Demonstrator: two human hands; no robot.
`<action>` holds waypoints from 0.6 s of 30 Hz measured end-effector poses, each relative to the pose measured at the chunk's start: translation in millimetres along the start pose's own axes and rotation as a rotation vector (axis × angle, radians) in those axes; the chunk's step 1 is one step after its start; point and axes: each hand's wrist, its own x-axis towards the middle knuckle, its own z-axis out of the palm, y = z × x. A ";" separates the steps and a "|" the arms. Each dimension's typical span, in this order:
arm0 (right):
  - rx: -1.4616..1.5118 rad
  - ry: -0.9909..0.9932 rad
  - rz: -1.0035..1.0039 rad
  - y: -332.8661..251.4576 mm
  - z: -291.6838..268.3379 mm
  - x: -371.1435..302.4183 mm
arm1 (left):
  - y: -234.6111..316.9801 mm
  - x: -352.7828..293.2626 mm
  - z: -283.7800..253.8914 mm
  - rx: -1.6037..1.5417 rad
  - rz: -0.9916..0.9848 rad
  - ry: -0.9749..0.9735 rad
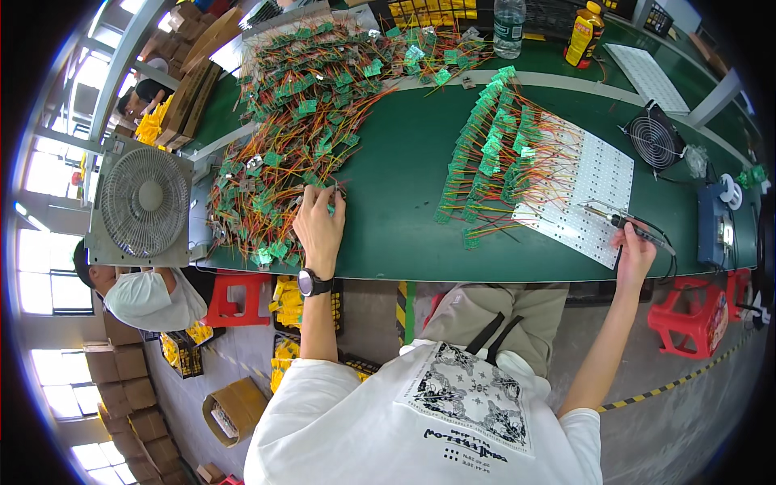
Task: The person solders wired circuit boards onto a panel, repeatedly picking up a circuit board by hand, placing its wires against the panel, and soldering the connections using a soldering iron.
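My left hand (319, 230), with a watch on its wrist, reaches into the right edge of a large heap of small green circuit boards with red and yellow wires (307, 105). Its fingers are bent together at the boards, and what lies between the tips is hidden. My right hand (636, 250) grips a soldering iron (618, 220), its tip over a white perforated panel (602, 166). Along the panel's left side, rows of green boards (491, 149) lie with their wires running onto it.
A small black fan (656, 139) and a blue soldering station (716, 222) stand at the right. A water bottle (508, 28), a yellow-capped drink bottle (584, 35) and another white panel (647, 77) are at the back. A large grey fan (145, 200) stands left, near a seated person.
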 end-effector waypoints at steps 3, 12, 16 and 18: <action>0.001 0.013 0.006 0.1 0.1 0.0 | 23.8 -1.5 -11.3 -0.161 0.132 0.104; 0.014 0.014 -0.003 -3.4 4.2 -1.9 | 46.9 -31.0 -9.9 -0.622 0.208 -0.270; 0.009 0.012 -0.002 -2.4 1.2 -1.7 | 51.7 -29.4 5.6 -0.696 -0.082 -0.298; 0.003 0.034 -0.003 -4.5 -0.1 -2.1 | 58.4 -21.8 5.1 -0.553 -0.044 -0.383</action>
